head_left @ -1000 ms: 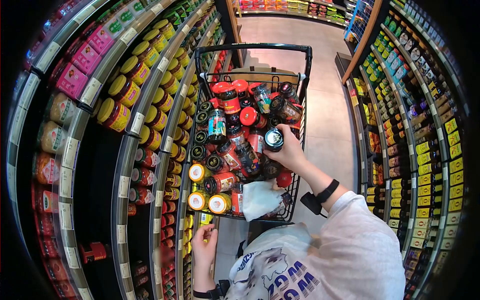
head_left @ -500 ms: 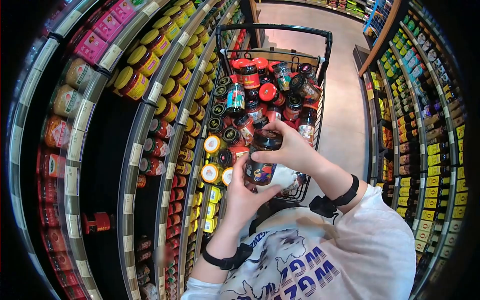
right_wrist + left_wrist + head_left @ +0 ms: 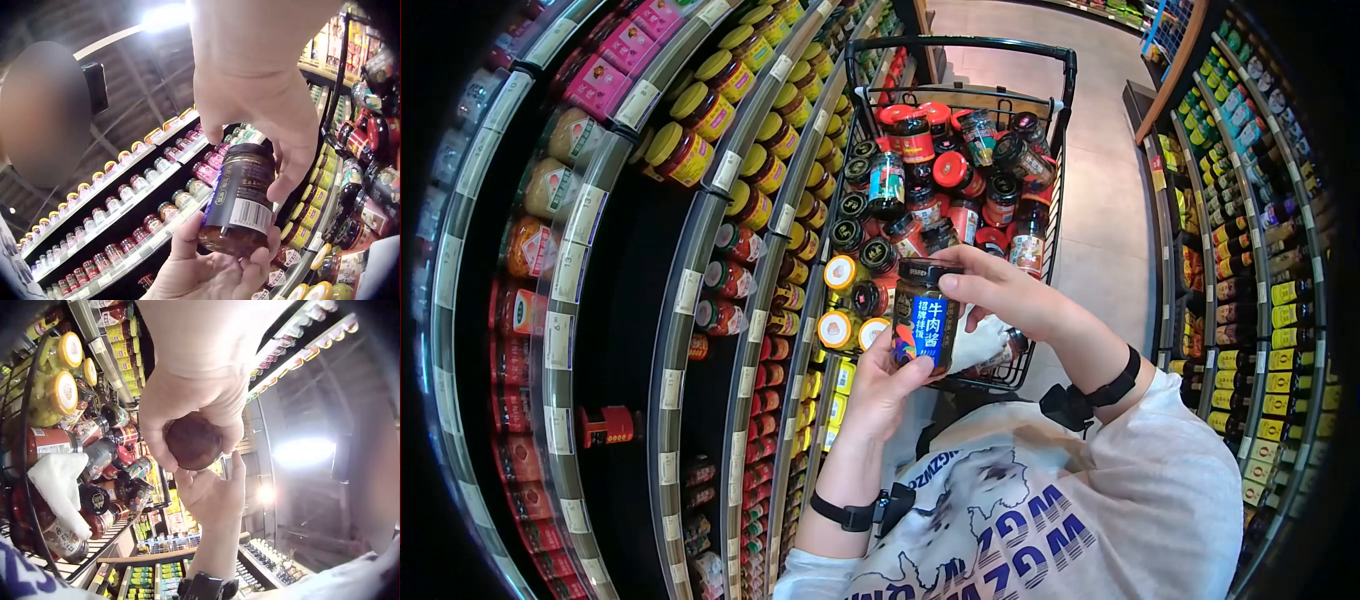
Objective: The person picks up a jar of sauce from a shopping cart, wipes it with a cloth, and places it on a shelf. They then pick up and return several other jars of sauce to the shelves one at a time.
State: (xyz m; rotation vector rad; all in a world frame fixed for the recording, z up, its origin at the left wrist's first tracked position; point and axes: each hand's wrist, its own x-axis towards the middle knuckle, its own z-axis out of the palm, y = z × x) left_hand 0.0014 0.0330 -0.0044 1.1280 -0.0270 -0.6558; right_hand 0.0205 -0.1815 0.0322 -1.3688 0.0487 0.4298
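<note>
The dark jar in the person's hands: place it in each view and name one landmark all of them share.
Head: dark jar near the centre, upright.
Left wrist: at the centre, its round end facing the camera.
Right wrist: just below and right of centre, barcode showing.
Shared landmark: white lids with orange rims.

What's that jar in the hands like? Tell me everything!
The jar looks like glass, with brown stuff inside. Its dark lid is on. The label is black and blue, with white writing, a colourful picture and a barcode. It's held up, lid end up: the left hand holds near its bottom, the right hand near its lid.
</note>
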